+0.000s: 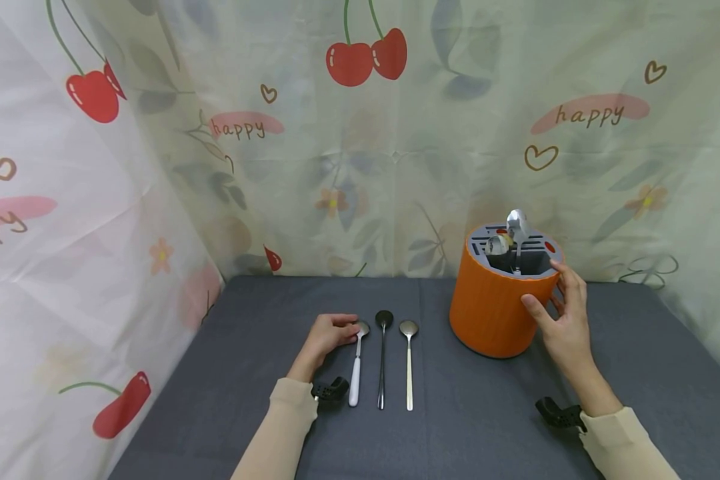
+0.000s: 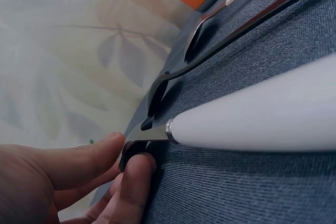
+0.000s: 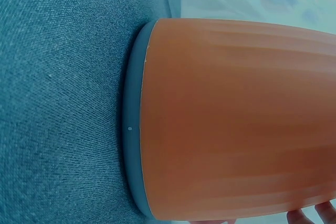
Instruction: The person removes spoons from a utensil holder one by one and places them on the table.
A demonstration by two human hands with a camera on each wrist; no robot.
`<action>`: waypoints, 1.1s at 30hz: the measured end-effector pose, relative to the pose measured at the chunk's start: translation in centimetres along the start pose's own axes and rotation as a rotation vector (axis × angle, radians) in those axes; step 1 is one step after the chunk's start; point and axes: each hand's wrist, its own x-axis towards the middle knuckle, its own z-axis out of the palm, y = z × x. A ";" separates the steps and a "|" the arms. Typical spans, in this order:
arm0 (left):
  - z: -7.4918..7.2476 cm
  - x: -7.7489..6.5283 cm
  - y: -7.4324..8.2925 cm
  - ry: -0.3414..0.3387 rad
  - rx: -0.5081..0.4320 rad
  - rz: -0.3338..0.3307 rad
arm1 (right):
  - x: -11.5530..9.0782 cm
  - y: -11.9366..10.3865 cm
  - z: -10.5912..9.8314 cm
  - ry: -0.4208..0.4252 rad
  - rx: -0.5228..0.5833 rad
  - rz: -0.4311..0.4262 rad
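My left hand [image 1: 330, 333] pinches the bowl end of a white-handled spoon [image 1: 356, 377] between thumb and fingers. In the left wrist view, the thumb and a finger [image 2: 137, 179] meet at the spoon's metal end, with the white handle [image 2: 257, 114] stretching right. Beside it lie a dark long-handled spoon [image 1: 382, 363] and a spoon with a pale handle [image 1: 409, 367]. My right hand [image 1: 567, 323] rests against the right side of an orange cylindrical utensil holder [image 1: 492, 310], thumb on its front and a fingertip by the rim. Some of its fingers are hidden behind the holder.
A shiny spoon [image 1: 517, 227] stands up in the holder's grey slotted top [image 1: 537, 243], near another metal-and-yellowish item [image 1: 498, 244]. Grey cloth [image 1: 456, 413] covers the table. Printed curtains [image 1: 390, 180] hang behind and on the left.
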 end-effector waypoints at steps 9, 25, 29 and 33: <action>-0.6 -0.2 0.7 0.120 0.074 0.076 | 0.0 -0.1 0.0 -0.002 -0.003 -0.002; 0.1 -1.2 4.2 0.017 -0.213 0.257 | 0.0 0.0 0.0 0.006 0.004 -0.003; 0.4 -1.8 5.1 -0.011 -0.241 0.291 | 0.0 0.0 0.0 0.005 0.002 -0.003; 0.8 -2.4 5.9 -0.038 -0.251 0.316 | 0.0 -0.1 0.0 0.003 0.009 -0.005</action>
